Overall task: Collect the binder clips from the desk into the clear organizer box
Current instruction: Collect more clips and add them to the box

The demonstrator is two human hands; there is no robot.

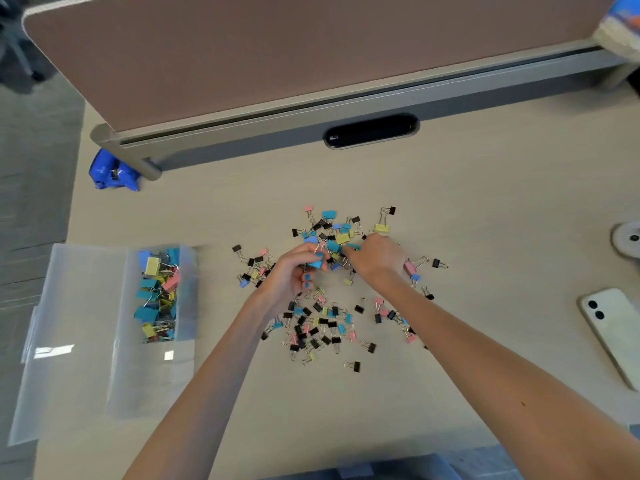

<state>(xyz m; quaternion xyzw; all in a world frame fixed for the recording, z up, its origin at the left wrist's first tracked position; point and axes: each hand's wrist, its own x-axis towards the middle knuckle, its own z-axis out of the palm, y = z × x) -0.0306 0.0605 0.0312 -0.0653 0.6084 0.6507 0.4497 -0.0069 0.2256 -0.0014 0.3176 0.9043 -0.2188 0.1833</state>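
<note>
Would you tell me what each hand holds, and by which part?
Left hand pinches a teal binder clip by its body; whether the right hand holds anything cannot be told.

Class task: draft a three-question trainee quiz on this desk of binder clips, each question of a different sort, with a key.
1. True or false: the clear organizer box already holds binder clips.
2. The phone lies on which side of the loose pile? A) the person's left B) the person's right
3. Fill in: the left hand holds a clip coloured ____.
Key: 1 true; 2 B; 3 teal.
</note>
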